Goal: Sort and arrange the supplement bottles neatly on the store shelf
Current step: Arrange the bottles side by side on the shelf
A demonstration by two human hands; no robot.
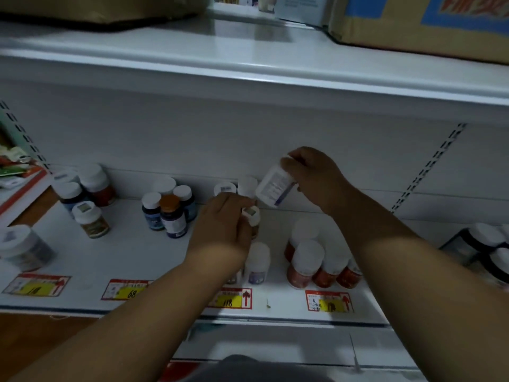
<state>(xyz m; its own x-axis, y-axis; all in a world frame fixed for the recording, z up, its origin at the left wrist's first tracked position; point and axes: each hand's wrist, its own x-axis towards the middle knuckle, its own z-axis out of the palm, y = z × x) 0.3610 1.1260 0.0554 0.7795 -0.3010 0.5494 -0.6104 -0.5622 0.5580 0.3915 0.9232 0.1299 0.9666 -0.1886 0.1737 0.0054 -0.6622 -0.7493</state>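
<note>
Above the shelf (pixel 137 260), right grip (pixel 311 177) clasps a white bottle (pixel 272 188); left grip (pixel 223 224) clasps a capped bottle (pixel 252 215).

White bottle (pixel 274 186) tilted in midair above the shelf (pixel 137 260) — capped bottles (pixel 311 264) upright in clusters

Two bare forearms, no sleeves

Left hand (pixel 220 227) and right hand (pixel 311 177) wear no gloves, rings or watch; grey garment at bottom centre.
</note>
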